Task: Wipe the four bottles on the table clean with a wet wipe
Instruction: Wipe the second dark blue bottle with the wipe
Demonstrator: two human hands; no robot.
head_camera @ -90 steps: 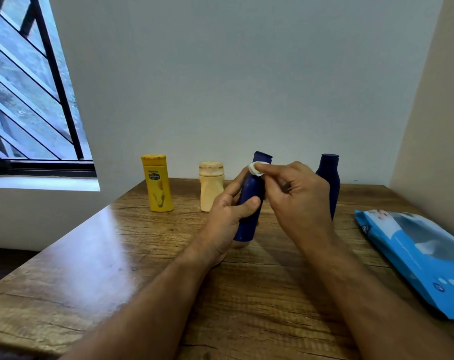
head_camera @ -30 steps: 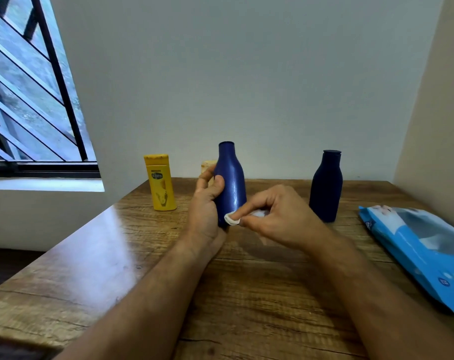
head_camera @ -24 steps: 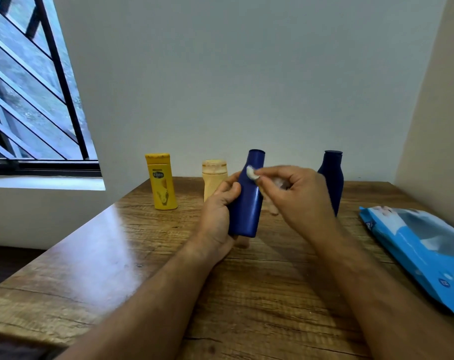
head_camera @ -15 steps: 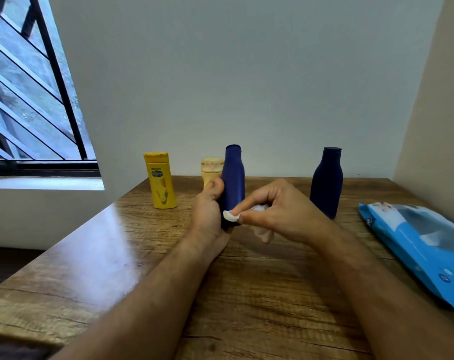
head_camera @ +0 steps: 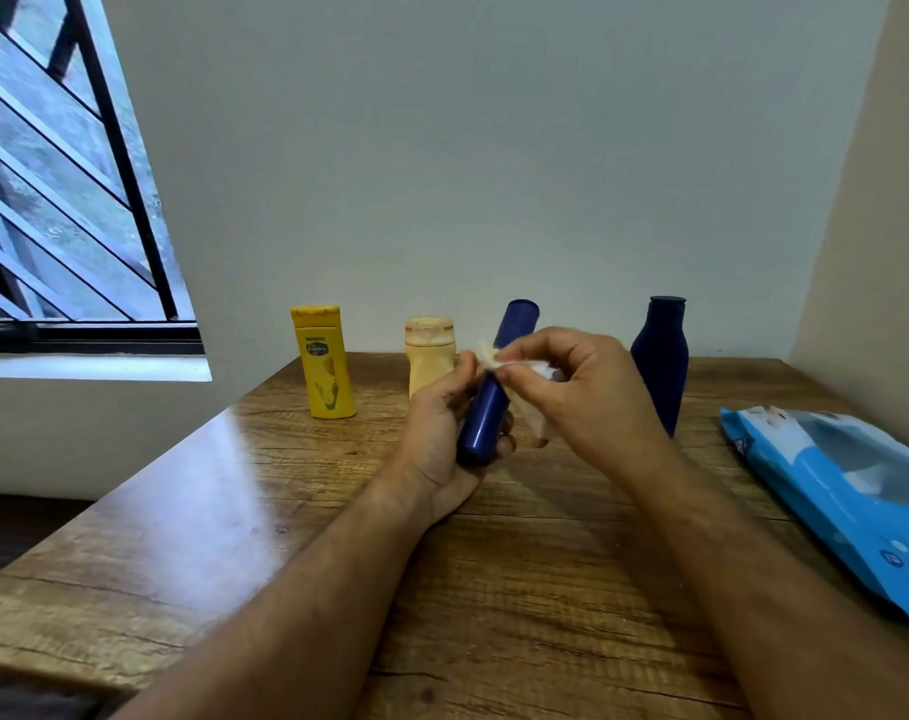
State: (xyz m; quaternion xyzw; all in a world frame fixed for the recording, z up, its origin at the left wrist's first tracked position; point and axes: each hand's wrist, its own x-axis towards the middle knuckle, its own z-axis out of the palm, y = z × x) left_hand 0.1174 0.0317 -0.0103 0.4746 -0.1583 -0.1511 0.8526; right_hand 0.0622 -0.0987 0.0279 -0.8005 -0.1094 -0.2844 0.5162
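The left hand [head_camera: 439, 439] at frame centre has its fingers curled round the lower body of a blue bottle [head_camera: 486, 407], thumb up along the left side. The bottle is lifted off the table [head_camera: 234, 511] and leans with its cap toward the upper right. Just right of it, the right hand [head_camera: 582, 392] pinches a white wipe [head_camera: 494, 358] between thumb and forefinger and presses it to the bottle's upper body; the other fingers are bent, and a loose end of wipe hangs below the palm.

Half a second ago the bottle stood nearly upright with the wipe down near its base; now it is tilted and the wipe sits up near the neck.

At the back, from left to right: a yellow bottle [head_camera: 325, 363] upright, then a cream bottle [head_camera: 429, 356] whose lower right part is hidden by the left hand, then a dark bottle [head_camera: 660, 356] upright behind the right hand, which covers its lower left edge. At the right edge of the frame a blue wipe pack [head_camera: 847, 491] lies flat on the table. A barred window [head_camera: 68, 200] fills the upper left
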